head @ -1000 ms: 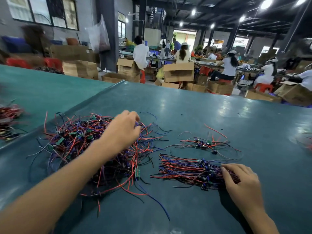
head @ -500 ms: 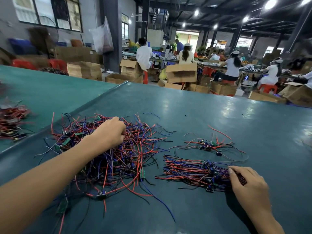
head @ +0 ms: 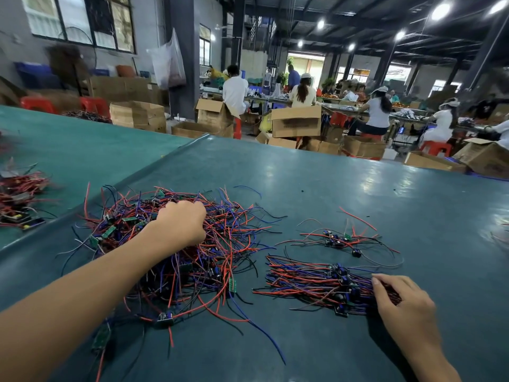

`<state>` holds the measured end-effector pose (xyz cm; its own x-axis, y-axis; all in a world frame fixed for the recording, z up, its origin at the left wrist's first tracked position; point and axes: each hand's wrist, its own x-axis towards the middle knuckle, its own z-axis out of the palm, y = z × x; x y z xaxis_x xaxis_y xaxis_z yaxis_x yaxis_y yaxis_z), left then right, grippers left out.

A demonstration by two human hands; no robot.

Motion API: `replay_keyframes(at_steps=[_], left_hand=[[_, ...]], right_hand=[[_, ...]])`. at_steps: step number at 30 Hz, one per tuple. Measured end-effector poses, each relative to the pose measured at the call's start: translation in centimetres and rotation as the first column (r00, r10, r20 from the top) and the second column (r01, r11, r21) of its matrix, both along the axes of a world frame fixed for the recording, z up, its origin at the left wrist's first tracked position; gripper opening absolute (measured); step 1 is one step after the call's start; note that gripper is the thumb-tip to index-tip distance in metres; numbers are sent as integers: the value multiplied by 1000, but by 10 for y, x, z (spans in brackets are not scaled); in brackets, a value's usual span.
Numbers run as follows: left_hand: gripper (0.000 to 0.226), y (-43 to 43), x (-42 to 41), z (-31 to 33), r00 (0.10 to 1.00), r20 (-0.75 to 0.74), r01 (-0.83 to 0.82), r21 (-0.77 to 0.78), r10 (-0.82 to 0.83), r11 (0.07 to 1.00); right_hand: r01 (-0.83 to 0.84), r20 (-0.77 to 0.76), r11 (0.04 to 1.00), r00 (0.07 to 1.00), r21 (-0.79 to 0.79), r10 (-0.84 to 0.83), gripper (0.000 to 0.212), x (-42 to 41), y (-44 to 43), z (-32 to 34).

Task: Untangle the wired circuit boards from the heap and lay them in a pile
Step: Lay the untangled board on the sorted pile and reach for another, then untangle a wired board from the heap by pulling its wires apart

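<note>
1. My left hand (head: 179,224) is clenching wires atop the tangled heap (head: 225,244) on the green table (head: 330,183).
2. My right hand (head: 405,301) is pinching the pile (head: 316,282) at its right end, just beside the heap.
3. A smaller bunch (head: 338,239) is lying beyond it.

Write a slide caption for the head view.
Left hand grips the tangled heap of red-and-blue wired circuit boards; right hand holds the aligned pile beside it.
</note>
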<state>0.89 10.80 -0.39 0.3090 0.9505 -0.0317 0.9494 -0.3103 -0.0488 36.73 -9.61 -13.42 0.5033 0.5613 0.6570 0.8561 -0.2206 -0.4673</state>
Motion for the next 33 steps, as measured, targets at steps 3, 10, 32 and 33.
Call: replay_keyframes(at_steps=[3,10,32,33], left_hand=[[32,-1,2,9,988,156,-26,99,11,995],[35,-3,14,40,581,639,79,572,-504,816],[21,-41,106,-100,-128,899,536,-294,420,792],[21,-45,105,-101,-119,917,519,-270,381,811]], right_hand=[[-15,15,1000,1000,1,15,16,-1,0,1],[-32,9,999,999,-1,32,15,-5,-2,6],[-425,-282,882,837,204,469,12,-137,101,20],[-429,-301,878,826,214,477,11,-136,99,16]])
